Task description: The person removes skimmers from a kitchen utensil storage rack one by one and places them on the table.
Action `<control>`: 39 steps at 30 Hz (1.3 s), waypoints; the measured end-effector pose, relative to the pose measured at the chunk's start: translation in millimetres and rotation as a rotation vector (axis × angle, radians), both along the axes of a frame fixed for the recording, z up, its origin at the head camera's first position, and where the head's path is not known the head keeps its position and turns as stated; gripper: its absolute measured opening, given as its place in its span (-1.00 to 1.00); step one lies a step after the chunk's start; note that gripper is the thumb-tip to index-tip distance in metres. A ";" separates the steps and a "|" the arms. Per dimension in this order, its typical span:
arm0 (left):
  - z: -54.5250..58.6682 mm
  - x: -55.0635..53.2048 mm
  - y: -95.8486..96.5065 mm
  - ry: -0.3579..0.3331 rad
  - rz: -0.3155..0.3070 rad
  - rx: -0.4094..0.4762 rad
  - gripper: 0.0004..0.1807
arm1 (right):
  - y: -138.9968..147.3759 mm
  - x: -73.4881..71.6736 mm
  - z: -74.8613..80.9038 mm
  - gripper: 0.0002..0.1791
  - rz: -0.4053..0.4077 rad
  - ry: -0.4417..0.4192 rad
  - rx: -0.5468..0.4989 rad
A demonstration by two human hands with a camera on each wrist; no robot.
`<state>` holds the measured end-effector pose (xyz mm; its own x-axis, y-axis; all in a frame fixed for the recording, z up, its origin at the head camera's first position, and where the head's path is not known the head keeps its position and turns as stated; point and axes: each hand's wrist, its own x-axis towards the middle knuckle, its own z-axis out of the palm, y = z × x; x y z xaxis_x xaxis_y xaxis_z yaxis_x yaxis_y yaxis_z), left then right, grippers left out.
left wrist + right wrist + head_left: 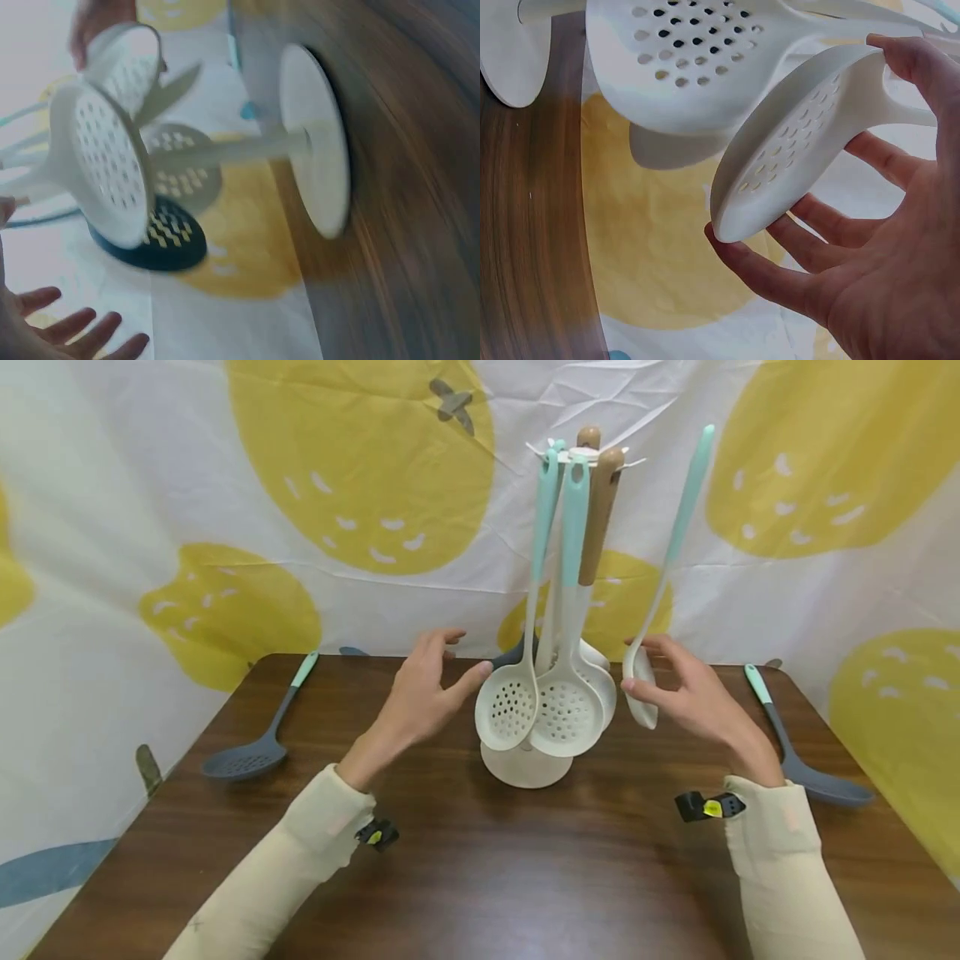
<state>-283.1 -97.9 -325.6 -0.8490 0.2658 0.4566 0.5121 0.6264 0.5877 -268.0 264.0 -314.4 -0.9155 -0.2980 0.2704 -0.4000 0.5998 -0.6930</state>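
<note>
Left of ctr, steadying the rack (527, 770) w/ L hand (422, 695) would prob. be helping; it's sitting loosely spread beside the hanging skimmers (570, 742), contact unclear. Right of ctr, keeping the mint-handled skimmer (678, 531) clear of them is prob. best; R hand (686, 689) is pinching its bowl (784, 161).

Head view peers forward and down, over the counter (525, 877) toward its far edge; both wrist views, close, sideways, share the stand base (527, 770).

Soft light puts faint sheen on the tabletop (517, 885) — left wrist view blurs.
</note>
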 end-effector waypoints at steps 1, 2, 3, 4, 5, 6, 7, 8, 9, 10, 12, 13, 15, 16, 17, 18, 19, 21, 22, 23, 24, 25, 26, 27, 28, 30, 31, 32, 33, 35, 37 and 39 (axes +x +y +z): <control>-1.3 1.8 5.1 0.014 -0.025 0.031 -0.04 | 1.1 0.8 0.5 -0.37 -0.007 -0.004 0.005; -2.6 3.5 9.7 0.026 -0.047 0.054 0.02 | 2.5 1.4 0.7 -0.36 -0.014 -0.010 0.010; -3.7 5.3 14.4 0.037 -0.059 0.071 0.08 | 4.3 2.5 0.9 -0.35 -0.024 -0.020 0.018; -4.7 7.1 18.8 0.047 -0.065 0.080 0.13 | 6.5 3.4 1.1 -0.33 -0.036 -0.028 0.028; -5.2 8.9 23.0 0.054 -0.067 0.087 0.14 | 8.8 4.4 1.3 -0.31 -0.049 -0.038 0.040; -5.2 10.8 27.1 0.058 -0.066 0.089 0.14 | 11.5 5.1 1.3 -0.29 -0.061 -0.046 0.050; -5.2 12.5 30.9 0.060 -0.056 0.085 0.14 | 14.5 5.6 1.4 -0.28 -0.072 -0.054 0.057; -5.3 13.9 34.1 0.065 -0.044 0.076 0.13 | 17.4 6.1 1.5 -0.26 -0.082 -0.062 0.059; -5.8 15.5 37.0 0.070 -0.031 0.070 0.12 | 20.2 6.8 1.5 -0.26 -0.087 -0.067 0.055; -6.2 17.0 38.5 0.074 -0.021 0.065 0.12 | 22.1 6.7 1.4 -0.26 -0.088 -0.068 0.048; -8.0 19.9 39.9 0.077 -0.009 0.052 0.14 | 25.8 6.1 0.0 -0.28 -0.088 -0.064 0.025; -9.4 20.9 40.0 0.082 -0.006 0.043 0.16 | 27.9 6.1 -0.6 -0.28 -0.091 -0.069 0.018; -12.0 22.2 40.1 0.091 -0.009 0.025 0.19 | 32.9 6.7 -1.6 -0.29 -0.117 -0.071 0.018; -12.9 22.4 40.4 0.092 -0.009 0.012 0.21 | 35.9 7.0 -2.1 -0.29 -0.140 -0.075 0.022; -13.4 22.5 40.6 0.091 -0.009 0.000 0.22 | 39.1 7.1 -2.4 -0.28 -0.168 -0.084 0.028; -13.7 22.3 41.0 0.095 -0.008 -0.011 0.23 | 42.3 7.4 -2.4 -0.27 -0.196 -0.092 0.038; -14.0 22.0 41.4 0.098 -0.003 -0.021 0.23 | 45.3 7.7 -2.2 -0.26 -0.222 -0.100 0.047; -14.1 21.4 42.0 0.105 0.008 -0.044 0.24 | 50.3 7.9 -2.7 -0.21 -0.267 -0.115 0.064; -13.8 21.1 42.2 0.109 0.010 -0.053 0.23 | 52.4 7.7 -3.2 -0.19 -0.286 -0.119 0.073; -13.5 20.8 42.3 0.112 0.009 -0.059 0.22 | 54.2 7.6 -3.9 -0.17 -0.304 -0.119 0.086; -13.3 20.4 42.5 0.116 0.008 -0.064 0.22 | 55.9 7.7 -4.8 -0.16 -0.319 -0.115 0.100; -13.2 20.2 42.6 0.118 0.006 -0.069 0.21 | 57.6 7.5 -5.9 -0.15 -0.336 -0.114 0.115; -13.0 20.1 42.8 0.119 0.002 -0.072 0.20 | 59.3 7.4 -7.3 -0.14 -0.356 -0.115 0.127; -12.7 20.1 42.9 0.120 -0.002 -0.074 0.19 | 60.9 7.3 -8.7 -0.15 -0.378 -0.115 0.139; -12.6 20.1 43.0 0.119 -0.004 -0.077 0.19 | 62.6 7.3 -10.0 -0.15 -0.398 -0.119 0.149; -12.5 20.2 43.1 0.119 -0.009 -0.079 0.18 | 66.6 7.1 -12.5 -0.16 -0.443 -0.134 0.168; -12.4 20.3 43.1 0.118 -0.011 -0.079 0.17 | 69.2 7.0 -13.8 -0.16 -0.462 -0.147 0.178; -12.4 20.3 43.1 0.117 -0.014 -0.078 0.17 | 71.7 6.9 -15.0 -0.17 -0.481 -0.157 0.189; -12.4 20.3 43.0 0.116 -0.018 -0.078 0.17 | 74.5 6.7 -16.2 -0.16 -0.498 -0.166 0.202; -12.4 20.3 42.7 0.115 -0.026 -0.076 0.16 | 79.8 6.5 -18.8 -0.16 -0.538 -0.171 0.236; -12.2 20.6 42.2 0.114 -0.032 -0.074 0.15 | 84.3 6.7 -21.4 -0.15 -0.573 -0.177 0.262; -12.3 20.9 41.1 0.112 -0.031 -0.075 0.14 | 87.3 7.5 -23.7 -0.16 -0.620 -0.187 0.288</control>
<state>-262.2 -56.7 -337.9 -0.7848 0.3282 0.5257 0.5916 0.6494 0.4778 -260.5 351.3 -338.0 -0.9631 0.2569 0.0806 0.1847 0.8480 -0.4967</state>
